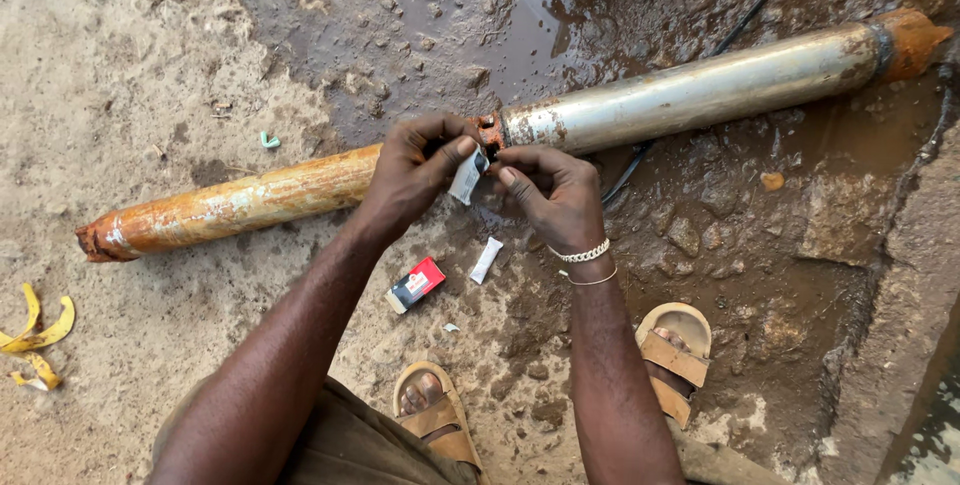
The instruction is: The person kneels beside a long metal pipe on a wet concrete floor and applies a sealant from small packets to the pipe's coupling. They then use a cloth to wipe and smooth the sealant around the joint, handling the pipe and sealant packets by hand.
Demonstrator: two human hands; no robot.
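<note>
I hold a small grey-white tube (467, 175) between both hands, right over the rusty joint (489, 131) where the two halves of the long pipe-shaped pump meet. My left hand (415, 173) pinches it with thumb and forefinger closed on its upper end; my right hand (553, 193) closes its fingertips on the tube's side, near the same end. Both grips are tight on the tube, with no gap showing. Whether the cap is on or off I cannot tell, since my fingers hide it.

Judging from this, the work is at an early point: the tube is in hand, but I see nothing spread on the joint yet, which looks wet and rusted.

The pump lies across wet, muddy ground (420, 25), its orange rusted half (240, 203) toward my left and its steel half (690, 93) toward my right, with a black cable (760, 7) running off behind it. Just below my hands lie a second small white tube (486, 259) and a red-and-black carton (415, 284). My sandalled feet (676, 357) stand nearer me, and a banana peel (36, 337) lies well apart on the dry sand.
</note>
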